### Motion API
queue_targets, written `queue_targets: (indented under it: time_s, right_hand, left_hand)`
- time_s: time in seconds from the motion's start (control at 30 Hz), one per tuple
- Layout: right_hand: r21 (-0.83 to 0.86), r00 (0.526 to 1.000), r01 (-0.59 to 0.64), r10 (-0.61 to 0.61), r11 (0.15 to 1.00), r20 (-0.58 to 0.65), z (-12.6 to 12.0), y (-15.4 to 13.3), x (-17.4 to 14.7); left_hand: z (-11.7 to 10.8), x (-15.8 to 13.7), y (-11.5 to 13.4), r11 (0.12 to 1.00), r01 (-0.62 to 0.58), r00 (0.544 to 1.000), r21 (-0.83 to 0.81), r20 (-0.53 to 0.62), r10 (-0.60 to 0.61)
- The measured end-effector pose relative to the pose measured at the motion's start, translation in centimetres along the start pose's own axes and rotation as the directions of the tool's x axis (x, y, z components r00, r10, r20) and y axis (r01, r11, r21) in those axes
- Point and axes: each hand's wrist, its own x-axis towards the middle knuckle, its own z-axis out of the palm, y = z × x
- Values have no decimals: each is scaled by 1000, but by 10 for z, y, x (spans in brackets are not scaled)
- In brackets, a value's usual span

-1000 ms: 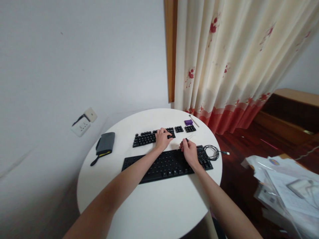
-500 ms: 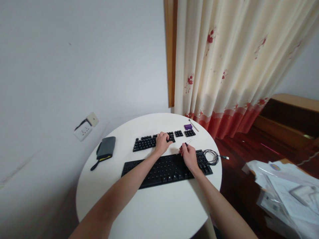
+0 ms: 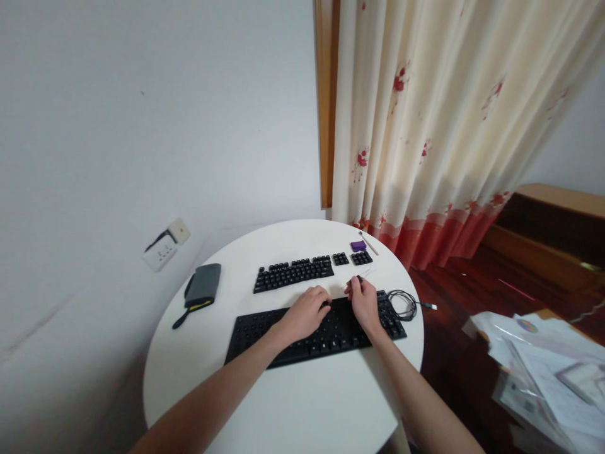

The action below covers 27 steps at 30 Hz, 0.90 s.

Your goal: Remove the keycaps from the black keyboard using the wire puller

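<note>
My left hand is over the middle of a black keyboard, its thumb and fingertips closed on what looks like a small black keycap. Much of this keyboard's upper area shows bare key posts, while caps sit along its lower row and right side. My right hand is closed round the dark handle of a thin wire keycap puller, above the keyboard's upper right part. Behind the hands, removed black keycaps lie in rows, with two smaller groups of keycaps to their right.
The round white table also bears a grey pouch at left, a folded purple cloth, a small brush and a coiled USB cable. Plastic-wrapped papers lie at right, beyond the table edge.
My left hand has come back from the laid-out keycaps to the keyboard, now pinching a small dark piece. My right hand stays nearly in place with the puller. The view has shifted slightly.
</note>
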Motion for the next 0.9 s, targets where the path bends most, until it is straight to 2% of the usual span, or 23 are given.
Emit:
queue_targets:
  time_s: [0.1,0.2,0.37,0.57,0.9]
  right_hand:
    - [17,1000,-6,6,1000,-20,-3,0,2]
    - [4,999,4,-4,1000,-41,-7,3,5]
    - [-9,998,-10,9,1000,-54,-10,10,9]
    - [-68,1000,-11,11,998,-2,-11,10,8]
    - [-109,994,8,3,994,105,-10,10,8]
  left_hand:
    - [17,-15,1,999,4,997,-45,-82,-8]
    - [26,-18,-1,999,-7,995,-33,-100,4]
    - [24,-17,0,1000,-19,998,15,-63,20]
    - [20,-21,4,996,-65,997,63,37,62]
    - [22,-20,0,996,-59,997,72,46,56]
